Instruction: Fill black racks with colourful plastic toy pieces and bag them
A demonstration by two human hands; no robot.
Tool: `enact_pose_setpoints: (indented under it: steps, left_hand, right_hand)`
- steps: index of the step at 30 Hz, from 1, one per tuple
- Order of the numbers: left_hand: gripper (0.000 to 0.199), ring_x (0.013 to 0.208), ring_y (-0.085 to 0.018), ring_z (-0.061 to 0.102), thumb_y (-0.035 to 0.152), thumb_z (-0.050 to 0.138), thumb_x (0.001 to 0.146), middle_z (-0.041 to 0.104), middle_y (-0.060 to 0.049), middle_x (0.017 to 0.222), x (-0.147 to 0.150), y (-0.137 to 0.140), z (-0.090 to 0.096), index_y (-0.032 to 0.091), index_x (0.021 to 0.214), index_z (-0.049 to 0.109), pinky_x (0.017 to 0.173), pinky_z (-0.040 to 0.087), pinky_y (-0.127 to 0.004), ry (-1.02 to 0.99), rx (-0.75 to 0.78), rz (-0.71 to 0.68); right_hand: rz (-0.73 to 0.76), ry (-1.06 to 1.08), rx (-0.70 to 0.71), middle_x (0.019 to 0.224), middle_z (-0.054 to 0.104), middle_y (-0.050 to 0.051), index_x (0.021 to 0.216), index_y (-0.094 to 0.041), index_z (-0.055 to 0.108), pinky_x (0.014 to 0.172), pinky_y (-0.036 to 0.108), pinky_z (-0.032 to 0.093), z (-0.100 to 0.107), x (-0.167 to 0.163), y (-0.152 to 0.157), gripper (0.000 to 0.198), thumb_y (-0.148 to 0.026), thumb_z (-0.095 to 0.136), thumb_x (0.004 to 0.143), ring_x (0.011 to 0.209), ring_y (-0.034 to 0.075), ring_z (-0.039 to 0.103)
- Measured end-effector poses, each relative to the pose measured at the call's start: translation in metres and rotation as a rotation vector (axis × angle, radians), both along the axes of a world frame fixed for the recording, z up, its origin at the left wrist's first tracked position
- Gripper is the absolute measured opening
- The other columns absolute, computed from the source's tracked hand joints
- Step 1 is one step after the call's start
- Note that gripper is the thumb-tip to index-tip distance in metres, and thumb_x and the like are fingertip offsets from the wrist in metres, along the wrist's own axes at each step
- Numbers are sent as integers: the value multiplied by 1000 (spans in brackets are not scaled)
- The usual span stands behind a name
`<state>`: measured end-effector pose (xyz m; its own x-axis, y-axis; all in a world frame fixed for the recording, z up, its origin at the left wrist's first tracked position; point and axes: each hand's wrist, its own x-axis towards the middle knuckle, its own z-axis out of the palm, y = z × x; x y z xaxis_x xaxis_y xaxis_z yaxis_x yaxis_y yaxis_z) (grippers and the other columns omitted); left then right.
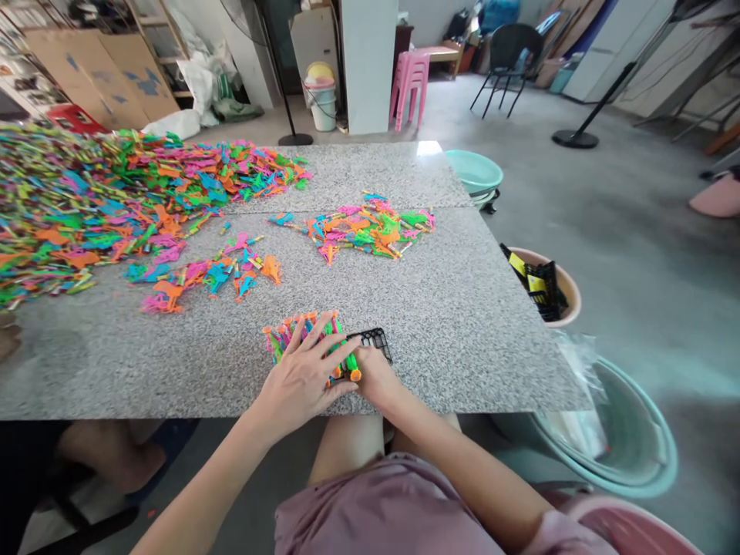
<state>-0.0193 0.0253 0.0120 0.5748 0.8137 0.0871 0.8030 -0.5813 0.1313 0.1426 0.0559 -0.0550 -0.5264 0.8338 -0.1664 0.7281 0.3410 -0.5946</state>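
Note:
My left hand (301, 378) lies over a row of colourful plastic sticks (280, 339) with orange round tips, its fingers spread across them. The sticks sit side by side on a black plastic rack (378, 339), whose bare lattice end sticks out on the right. Against that end, my right hand (375, 376) is closed on the rack beside a green stick (351, 362); its fingertips are partly hidden. Beyond my hands lie a small pile of bright plastic toy pieces (370, 229) and another loose group (213, 274) to the left.
A large heap of similar pieces (86, 200) covers the left of the speckled stone table (462, 331). Past the right edge stand a tub of black racks (570, 293) and a big green tub (659, 439). Another person's hand (8, 339) shows at far left.

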Motion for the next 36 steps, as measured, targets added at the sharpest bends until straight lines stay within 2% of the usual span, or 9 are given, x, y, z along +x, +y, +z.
enact_pose_setpoints:
  steps: [3,8,10,16,20,26,28,32,36]
  left_hand:
    - [43,147,-36,22,39,55,97,59,-7,134,1,1,-2,23,136,53,117,21,-62,4,23,8]
    - [54,147,-35,24,33,56,96,58,-8,136,-1,0,-5,21,146,40,116,27,-60,-18,41,25]
    - [54,147,-35,24,29,58,94,58,-10,135,-1,0,-6,18,144,42,116,28,-59,-34,47,38]
    - [21,148,-33,24,22,57,92,61,-11,125,4,0,-6,17,112,61,116,36,-53,-77,54,38]
    - [24,148,-35,23,24,58,91,60,-14,125,6,1,-7,13,113,61,117,36,-53,-57,65,32]
    - [46,148,-33,24,20,51,92,54,-12,137,4,2,-8,17,138,44,113,41,-53,-81,55,43]
    - [42,148,-33,24,17,53,90,54,-11,137,3,2,-7,20,132,50,113,40,-54,-57,46,22]
    - [24,148,-37,20,15,56,88,57,-15,132,2,4,-8,15,111,61,113,40,-56,-27,71,-9]
    - [24,147,-38,24,19,57,87,57,-16,133,2,5,-10,14,111,61,110,43,-57,-51,81,-9]
  right_hand:
    - [-43,-3,-2,91,72,12,92,-14,63,68,27,41,0,-3,-2,16,-11,58,77,80,22,67]
    - [-158,29,-53,85,72,9,87,-17,62,66,25,39,-3,-3,-8,12,-12,61,76,80,21,66]
    - [-164,37,-53,84,71,9,84,-18,61,65,25,38,-5,-3,-11,11,-11,62,74,79,21,65]
    - [-269,101,-72,77,70,5,79,-18,60,60,25,37,-16,-1,-16,7,-13,63,75,69,18,62]
    - [-153,-18,-75,88,72,10,83,-17,65,67,26,41,-10,-5,-1,5,-17,63,78,82,22,66]
    - [-66,-75,-41,103,71,15,110,-12,64,75,29,46,1,-12,-1,31,-6,55,81,92,24,68]
    - [-48,-75,-10,106,70,16,112,-10,63,77,30,47,-1,-15,-3,35,-3,55,79,94,25,67]
    - [2,-73,-14,100,72,16,101,-10,68,76,31,48,-5,-19,-2,23,-9,60,79,92,26,68]
    - [125,-21,-55,91,73,12,93,-12,70,71,27,47,1,-5,16,19,-12,68,74,84,23,69]
